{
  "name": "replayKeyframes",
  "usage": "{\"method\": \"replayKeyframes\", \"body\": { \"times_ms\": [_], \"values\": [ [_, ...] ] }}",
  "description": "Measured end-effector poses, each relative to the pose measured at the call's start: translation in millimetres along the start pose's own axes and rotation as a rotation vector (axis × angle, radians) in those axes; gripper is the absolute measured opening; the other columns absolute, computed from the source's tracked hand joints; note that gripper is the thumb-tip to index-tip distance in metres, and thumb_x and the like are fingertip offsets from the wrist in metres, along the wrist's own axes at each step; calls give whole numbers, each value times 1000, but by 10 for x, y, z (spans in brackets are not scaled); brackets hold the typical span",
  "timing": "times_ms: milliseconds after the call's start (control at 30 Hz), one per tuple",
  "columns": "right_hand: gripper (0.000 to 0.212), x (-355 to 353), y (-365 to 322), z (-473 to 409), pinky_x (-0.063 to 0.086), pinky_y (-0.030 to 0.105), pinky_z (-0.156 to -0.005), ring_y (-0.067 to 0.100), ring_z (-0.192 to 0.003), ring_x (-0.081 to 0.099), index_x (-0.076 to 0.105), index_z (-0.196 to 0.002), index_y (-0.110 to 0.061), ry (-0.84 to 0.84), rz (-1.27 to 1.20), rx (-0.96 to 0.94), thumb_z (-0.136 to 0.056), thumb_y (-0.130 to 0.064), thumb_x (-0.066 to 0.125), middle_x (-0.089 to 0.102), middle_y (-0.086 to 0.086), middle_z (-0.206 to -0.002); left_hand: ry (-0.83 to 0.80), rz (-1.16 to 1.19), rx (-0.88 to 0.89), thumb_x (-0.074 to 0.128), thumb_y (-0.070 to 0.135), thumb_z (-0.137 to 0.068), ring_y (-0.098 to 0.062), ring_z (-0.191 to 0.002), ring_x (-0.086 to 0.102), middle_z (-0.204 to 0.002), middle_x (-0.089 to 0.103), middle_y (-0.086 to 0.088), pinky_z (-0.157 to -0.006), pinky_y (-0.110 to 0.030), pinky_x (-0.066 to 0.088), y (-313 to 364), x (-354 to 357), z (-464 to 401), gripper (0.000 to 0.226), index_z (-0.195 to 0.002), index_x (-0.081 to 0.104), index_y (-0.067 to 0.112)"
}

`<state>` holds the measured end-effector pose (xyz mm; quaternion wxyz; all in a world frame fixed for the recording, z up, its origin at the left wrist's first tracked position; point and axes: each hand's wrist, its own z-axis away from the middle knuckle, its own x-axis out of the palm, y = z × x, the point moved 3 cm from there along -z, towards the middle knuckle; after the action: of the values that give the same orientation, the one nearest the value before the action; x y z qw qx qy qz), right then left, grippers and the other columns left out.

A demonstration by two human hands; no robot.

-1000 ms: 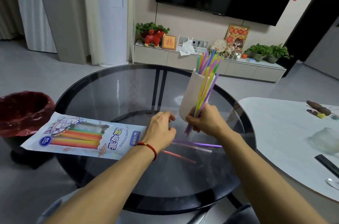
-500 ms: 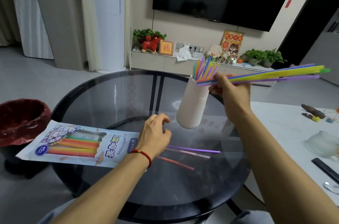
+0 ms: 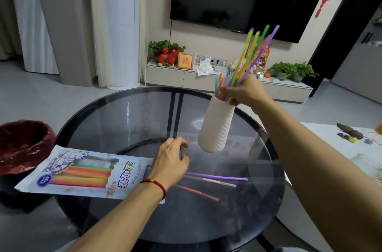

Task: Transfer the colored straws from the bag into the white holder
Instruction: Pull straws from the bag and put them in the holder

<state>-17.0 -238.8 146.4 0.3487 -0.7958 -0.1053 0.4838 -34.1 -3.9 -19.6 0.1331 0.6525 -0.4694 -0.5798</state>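
Note:
A white ribbed holder [image 3: 217, 125] stands on the round glass table [image 3: 124, 115], with several colored straws in it. My right hand [image 3: 246, 91] grips a bundle of colored straws [image 3: 255, 53] at the holder's mouth, their lower ends inside it and their tops fanned upward. The straw bag [image 3: 82, 173] lies flat at the table's left front. My left hand [image 3: 171, 161] rests by the bag's open end, fingers loosely curled, holding nothing. A purple straw [image 3: 219, 177], a pale pink straw [image 3: 213, 181] and a red straw [image 3: 196, 192] lie loose on the glass.
A dark red lined bin [image 3: 22, 144] stands left of the table. A white table [image 3: 334, 140] at the right carries a glass [image 3: 370, 164] and small items. A TV cabinet [image 3: 206, 78] lies beyond.
My right hand has swung the straw bundle from pointing sideways to upright and lowered its ends into the holder. My left hand has stayed by the bag.

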Motion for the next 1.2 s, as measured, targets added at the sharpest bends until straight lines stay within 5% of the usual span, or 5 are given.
{"method": "replayKeyframes", "body": {
  "times_ms": [433,567,800,933,1200],
  "values": [
    [55,-113,-92,43,62,46,-89,28,-101,72,63,-130,-6,206,-46,-80,-88,-36,83,70,16,-120,-69,-54,20,61,20,-90,-16,-112,54,-122,57,1,-93,-34,52,-65,-110,-9,30,-120,57,24],
    [22,-156,-131,353,56,30,-75,13,-85,62,69,-110,-11,466,6,-390,-95,-26,69,71,9,-105,-292,-326,88,61,53,-81,-19,-131,37,-136,46,1,-107,-41,41,-163,-251,0,70,-142,44,26],
    [58,828,805,1284,59,35,-86,9,-95,64,66,-124,-30,-719,504,-315,-87,-74,61,66,-7,-116,-720,-707,67,61,88,-47,-21,-152,-9,-164,-1,1,-120,-60,-7,-577,-425,193,141,-154,-13,33],
    [92,1146,1021,1641,51,39,-98,16,-109,53,58,-132,-30,-593,457,-395,-70,-96,49,53,-4,-122,-758,-757,76,69,76,-52,-22,-151,8,-159,18,-1,-118,-64,-6,-625,-447,155,142,-154,-16,28],
    [40,1575,676,1869,51,44,-79,25,-88,54,60,-106,-12,-411,353,-525,-104,-51,54,60,6,-102,-642,-766,258,64,64,-58,-23,-114,44,-114,38,8,-110,-58,28,-353,-388,142,99,-142,25,29]
  ]
}}
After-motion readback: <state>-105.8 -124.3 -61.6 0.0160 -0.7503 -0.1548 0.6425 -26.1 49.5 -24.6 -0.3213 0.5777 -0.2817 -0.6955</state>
